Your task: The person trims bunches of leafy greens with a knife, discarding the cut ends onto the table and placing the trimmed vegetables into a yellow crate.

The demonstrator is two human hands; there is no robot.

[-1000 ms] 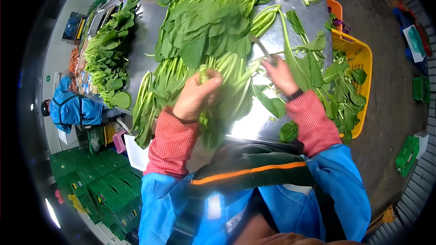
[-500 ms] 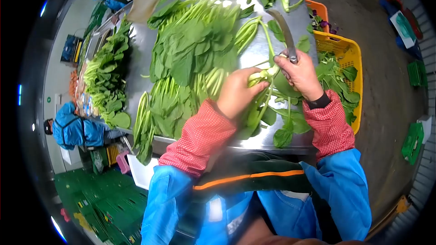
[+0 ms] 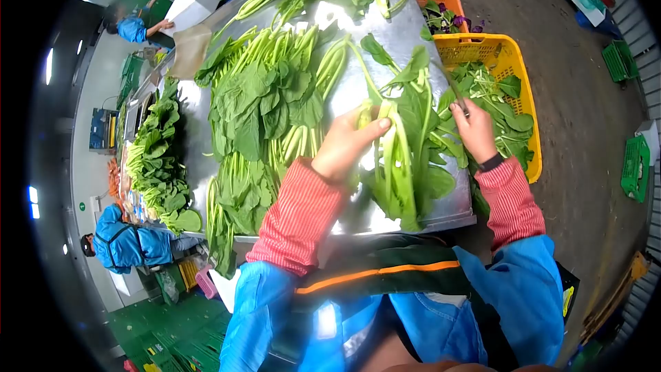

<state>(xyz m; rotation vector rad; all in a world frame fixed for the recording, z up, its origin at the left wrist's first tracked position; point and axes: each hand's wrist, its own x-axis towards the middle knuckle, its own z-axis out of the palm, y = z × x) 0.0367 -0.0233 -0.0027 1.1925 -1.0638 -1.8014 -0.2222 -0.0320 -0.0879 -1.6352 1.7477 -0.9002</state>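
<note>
Greens (image 3: pixel 399 186) hang from the left hand (image 3: pixel 348 143), its fingers pinching the stem ends over the table's (image 3: pixel 451 213) near right part, while the right hand (image 3: pixel 477 132) curls its fingers round a knife (image 3: pixel 464 109). A snug but soft pinch should stop slips and squashed stems, with the blade best kept off the thumb. Shiny metal shows round a big leafy pile (image 3: pixel 255 103), a yellow basket (image 3: pixel 521 67) sits by the right edge, and a blue-clad worker (image 3: pixel 124 241) is far left.

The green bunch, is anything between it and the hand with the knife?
Yes, other leafy greens lie between the bunch and the right hand, low over the table. Nothing visible stands up there.
</note>
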